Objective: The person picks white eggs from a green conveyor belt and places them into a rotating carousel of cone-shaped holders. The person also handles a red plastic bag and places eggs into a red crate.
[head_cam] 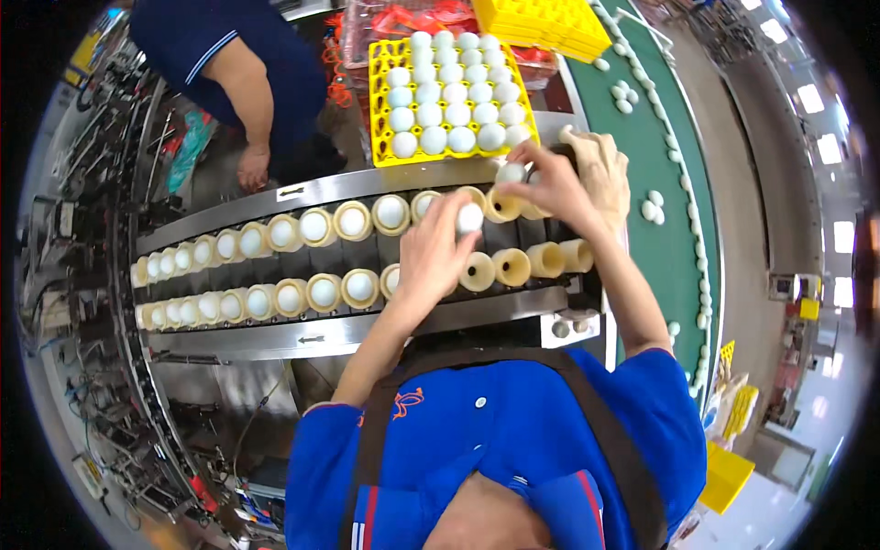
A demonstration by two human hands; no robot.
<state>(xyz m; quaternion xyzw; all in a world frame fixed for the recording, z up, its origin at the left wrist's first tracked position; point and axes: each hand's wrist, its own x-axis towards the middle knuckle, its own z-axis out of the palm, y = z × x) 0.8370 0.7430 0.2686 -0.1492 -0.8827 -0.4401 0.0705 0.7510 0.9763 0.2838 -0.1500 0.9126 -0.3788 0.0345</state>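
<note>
My left hand [434, 251] holds a white egg [469, 218] at its fingertips, above the two rows of cream-coloured cups on the conveyor. My right hand [558, 184] grips a pale egg [511, 174] over the far row, close to the front right corner of the yellow egg tray [376, 137]. Part of another egg shows by the right fingers. Below the hands, a near-row cup [511, 267] has no egg in it. Further left, cups in both rows carry eggs, such as a near-row egg [359, 287] and a far-row egg [390, 212].
Metal rails [254, 346] edge the cup conveyor. At right runs a green belt [636, 261] with loose eggs and a line of eggs. Stacked yellow trays [550, 27] stand at the back. A beige glove-like item [605, 161] lies beyond my right wrist. A co-worker's arm [244, 89] hangs at upper left.
</note>
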